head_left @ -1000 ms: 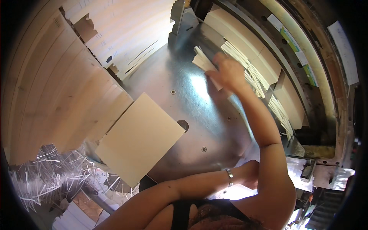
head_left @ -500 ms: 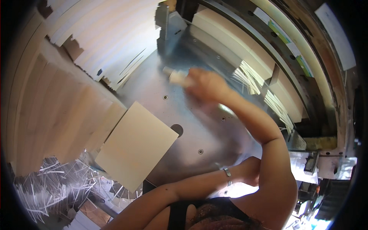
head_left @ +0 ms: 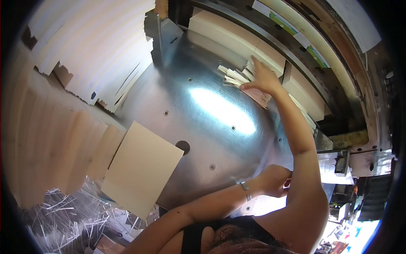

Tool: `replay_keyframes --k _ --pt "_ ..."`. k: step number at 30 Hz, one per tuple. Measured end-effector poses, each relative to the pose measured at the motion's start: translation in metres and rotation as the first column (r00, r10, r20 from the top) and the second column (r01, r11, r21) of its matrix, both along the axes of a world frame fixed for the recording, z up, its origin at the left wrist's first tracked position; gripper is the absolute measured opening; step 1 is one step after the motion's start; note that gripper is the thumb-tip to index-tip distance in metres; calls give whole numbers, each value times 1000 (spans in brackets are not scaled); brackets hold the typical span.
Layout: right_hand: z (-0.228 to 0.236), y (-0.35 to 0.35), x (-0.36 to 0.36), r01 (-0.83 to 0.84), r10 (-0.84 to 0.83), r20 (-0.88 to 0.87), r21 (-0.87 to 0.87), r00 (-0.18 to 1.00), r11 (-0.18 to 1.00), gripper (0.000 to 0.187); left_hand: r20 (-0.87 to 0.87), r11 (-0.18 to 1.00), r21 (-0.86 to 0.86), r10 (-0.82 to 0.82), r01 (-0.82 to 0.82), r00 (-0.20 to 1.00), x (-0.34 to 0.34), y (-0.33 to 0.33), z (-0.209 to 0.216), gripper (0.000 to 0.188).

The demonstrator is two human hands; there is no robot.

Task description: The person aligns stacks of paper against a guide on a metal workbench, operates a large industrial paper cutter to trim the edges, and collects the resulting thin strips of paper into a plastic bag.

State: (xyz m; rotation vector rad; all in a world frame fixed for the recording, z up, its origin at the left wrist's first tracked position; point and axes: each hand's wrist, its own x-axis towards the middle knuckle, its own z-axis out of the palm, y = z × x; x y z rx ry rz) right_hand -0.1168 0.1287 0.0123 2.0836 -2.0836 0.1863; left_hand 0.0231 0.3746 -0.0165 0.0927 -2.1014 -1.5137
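My right hand [head_left: 263, 78] reaches across the metal table [head_left: 198, 139] to a loose bundle of cream paper strips [head_left: 237, 77] lying before the pressed stacks. Its thumb and fingers are spread, touching the strips from the side. My left hand [head_left: 275, 181], below my right elbow at the table's near right, has curled fingers; what they close on is hidden. A metal bracelet [head_left: 245, 186] is on that wrist. A squared stack of cream paper [head_left: 144, 169] stands at the table's left near edge, apart from both hands.
Long cream paper stacks [head_left: 228, 36] lie under a metal bar [head_left: 253, 33] at the back. Tall paper piles [head_left: 63, 139] fill the left side. Thin shredded offcuts [head_left: 63, 216] heap at lower left. A round dark hole [head_left: 183, 147] sits in the table.
My right hand has moved right and back from mid-table to the strips by the stacks, its fingers now spread. The view has shifted a little. My left hand stays in its place.
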Motion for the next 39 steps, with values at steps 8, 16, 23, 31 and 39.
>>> replay_keyframes --k 8,16,23,31,39 --pt "-29 63 63 -240 237 220 -13 946 971 50 31 998 -4 -56 56 998 6 -3 0 21" --pt "-18 215 24 -179 158 270 54 950 982 51 -157 996 -29 -92 89 983 4 -2 1 43" --pt "-6 240 -25 -25 31 106 -58 994 998 80 -163 994 -62 -104 95 981 2 -2 2 45" --pt "-3 138 -112 63 -62 113 -2 992 998 118 -213 997 3 -72 74 974 2 -2 1 42" --pt "-16 146 -31 -221 206 295 18 933 975 52 -361 993 -93 30 -68 932 2 -6 4 38"
